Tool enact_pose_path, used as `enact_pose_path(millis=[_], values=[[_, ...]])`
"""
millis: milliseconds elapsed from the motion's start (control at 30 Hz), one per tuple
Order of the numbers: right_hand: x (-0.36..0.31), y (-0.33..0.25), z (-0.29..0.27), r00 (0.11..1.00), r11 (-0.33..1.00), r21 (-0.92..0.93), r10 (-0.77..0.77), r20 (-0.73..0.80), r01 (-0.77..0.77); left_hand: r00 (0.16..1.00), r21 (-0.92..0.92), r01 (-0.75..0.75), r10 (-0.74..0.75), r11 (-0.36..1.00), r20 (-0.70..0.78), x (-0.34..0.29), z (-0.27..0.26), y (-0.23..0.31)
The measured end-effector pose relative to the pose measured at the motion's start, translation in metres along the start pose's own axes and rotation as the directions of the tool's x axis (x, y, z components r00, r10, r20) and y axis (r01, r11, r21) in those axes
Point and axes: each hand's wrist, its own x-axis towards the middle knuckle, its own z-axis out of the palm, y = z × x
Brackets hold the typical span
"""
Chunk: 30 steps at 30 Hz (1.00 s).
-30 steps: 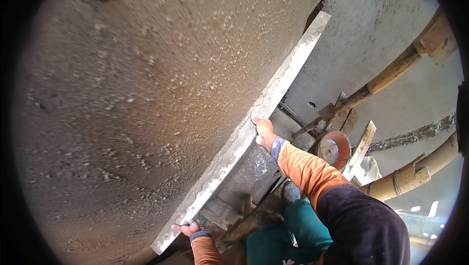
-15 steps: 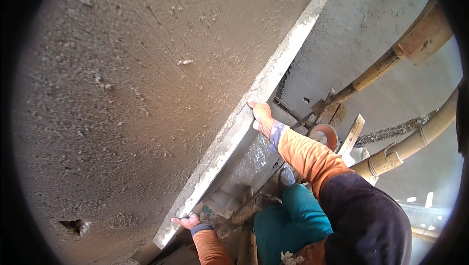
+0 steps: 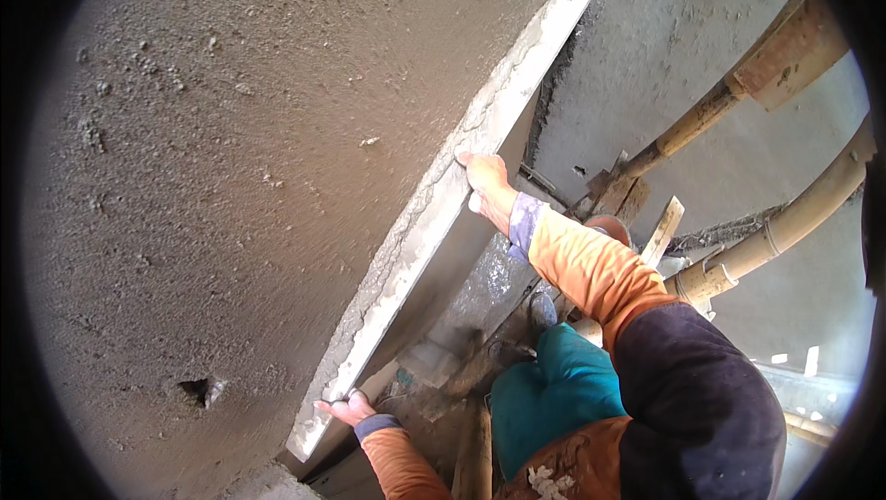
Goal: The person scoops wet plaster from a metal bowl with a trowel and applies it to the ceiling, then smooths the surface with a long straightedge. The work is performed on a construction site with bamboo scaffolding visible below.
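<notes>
A long, pale straightedge [image 3: 399, 286] lies slantwise against a wall of wet grey-brown plaster [image 3: 231, 186]. Mortar is gathered in a ragged ridge along its wall-side edge. My left hand [image 3: 347, 408] grips the straightedge near its lower end, the thumb and a finger showing on the edge. Farther up, about its middle, my right hand [image 3: 489, 184] is wrapped around it with the thumb on top. The undersides of both grips are hidden. A small dark hole [image 3: 196, 392] shows in the plaster left of my left hand.
Bamboo poles [image 3: 794, 214] run along the right, one with a wooden board [image 3: 796, 50] on it. A reddish-brown bucket [image 3: 611, 227], partly hidden by my right arm, stands near an upright piece of wood [image 3: 663, 231]. My shoe [image 3: 543, 312] rests on planks below.
The straightedge and both hands have shifted a little up the wall, the right hand also slightly left. The mortar ridge along the edge looks thicker. Both hands keep their grip.
</notes>
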Motion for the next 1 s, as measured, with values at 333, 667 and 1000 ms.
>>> enact_pose_path(millis=[333,667,1000], values=[[-0.055,-0.064,0.02,0.986,0.993,0.024,-0.117,0.116,0.115,0.969,0.168,-0.136,0.096,0.976,0.228,0.002,0.011,0.088],[-0.075,-0.077,0.021,0.953,0.965,0.033,-0.263,0.148,0.261,0.999,0.084,-0.029,0.025,0.996,0.047,-0.057,0.058,0.09],[0.039,0.058,-0.003,0.994,0.991,-0.079,-0.108,-0.026,0.105,0.997,0.045,0.067,-0.066,0.997,-0.028,0.039,-0.018,-0.013]])
